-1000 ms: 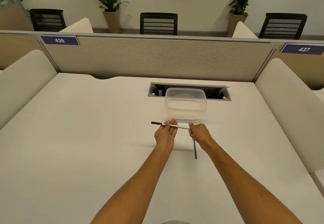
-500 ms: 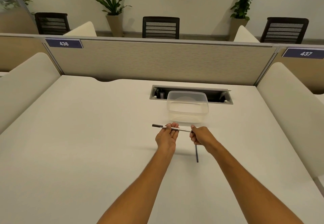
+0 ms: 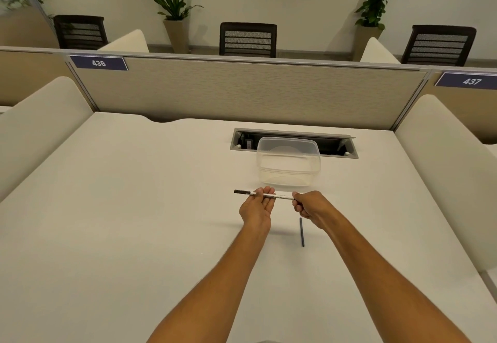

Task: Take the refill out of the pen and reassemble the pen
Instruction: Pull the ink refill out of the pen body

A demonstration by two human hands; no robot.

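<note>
A slim white pen [image 3: 281,196] with a dark cap end on its left is held level above the desk, between both hands. My left hand [image 3: 256,207] cradles its middle, palm up, fingers curled over the barrel. My right hand [image 3: 309,207] pinches the pen's right end, and that tip is hidden inside the fingers. A thin dark refill [image 3: 301,232] lies loose on the white desk [image 3: 134,221], just below my right hand and apart from it.
A clear plastic container [image 3: 289,164] stands just behind the hands. Behind it is an open cable slot [image 3: 336,147] in the desk. A fabric partition [image 3: 242,92] closes the back, and padded dividers flank both sides.
Both hands stay on the pen in much the same pose. The refill has not moved on the desk. The camera has tipped slightly, shifting the scene down in the frame.
</note>
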